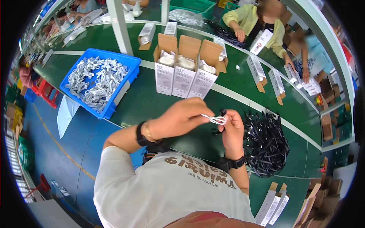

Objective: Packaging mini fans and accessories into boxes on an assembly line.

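My left hand (182,118) is closed, pinching one end of a small looped white cable (216,119) in front of my chest. The other end of the loop meets the fingers of my right hand (232,129), which are closed as well. Also in the right hand is a dark strap-like piece (222,113), partly hidden by the fingers. Beside that hand lies a tangled pile of shiny black straps or cords (266,144). Just beyond my hands stand three upright white boxes (183,81) with brown flaps open, white items showing inside.
At the left, a blue bin (133,64) holds many coiled white cables. White boxes (272,205) lie at the lower right. Metal posts (119,28) rise from the green table (148,83). Across it, a person in yellow (243,19) handles a white box (261,41).
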The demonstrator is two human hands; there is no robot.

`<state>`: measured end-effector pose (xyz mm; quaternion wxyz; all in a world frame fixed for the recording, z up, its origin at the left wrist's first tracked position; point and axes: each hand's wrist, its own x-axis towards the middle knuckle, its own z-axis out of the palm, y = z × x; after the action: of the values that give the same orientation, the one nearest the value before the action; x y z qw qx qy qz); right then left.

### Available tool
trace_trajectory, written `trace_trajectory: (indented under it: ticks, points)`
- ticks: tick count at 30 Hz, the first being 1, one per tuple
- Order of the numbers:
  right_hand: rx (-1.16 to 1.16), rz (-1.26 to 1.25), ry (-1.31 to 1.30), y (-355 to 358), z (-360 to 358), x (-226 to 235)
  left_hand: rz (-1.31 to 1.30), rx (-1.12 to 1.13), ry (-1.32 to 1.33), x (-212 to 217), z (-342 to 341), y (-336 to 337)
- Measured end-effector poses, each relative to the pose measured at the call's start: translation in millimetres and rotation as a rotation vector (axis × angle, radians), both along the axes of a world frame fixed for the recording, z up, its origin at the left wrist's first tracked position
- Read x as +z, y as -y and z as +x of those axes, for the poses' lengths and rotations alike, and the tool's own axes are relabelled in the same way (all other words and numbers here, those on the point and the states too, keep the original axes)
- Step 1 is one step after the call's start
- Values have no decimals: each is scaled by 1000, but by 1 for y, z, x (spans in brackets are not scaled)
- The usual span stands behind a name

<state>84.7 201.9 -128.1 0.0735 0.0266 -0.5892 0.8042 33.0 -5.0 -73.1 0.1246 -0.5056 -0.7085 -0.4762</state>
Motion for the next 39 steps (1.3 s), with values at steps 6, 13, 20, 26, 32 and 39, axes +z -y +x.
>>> trace_trajectory:
  ticks: [6, 13, 20, 26, 32, 39]
  points:
    - [-113, -15, -185, -11, 21, -11, 22, -200, 492, -4, 10, -53]
    - [-31, 963, -183, -26, 45, 25, -142, 66, -139, -7, -25, -51]
    - [-115, 1068, -351, -30, 17, 39, -174, -629, 255, 4, -29, -37]
    - [-1, 1258, -605, -9, 6, 64, -206, -192, 0, 4, -40, -22]
    - [-164, 585, -590, 4, -34, 39, 84, -501, 433, 16, -42, -15]
    - [43, -263, -143, 59, -41, 41, 287, 326, -666, -8, -65, -26]
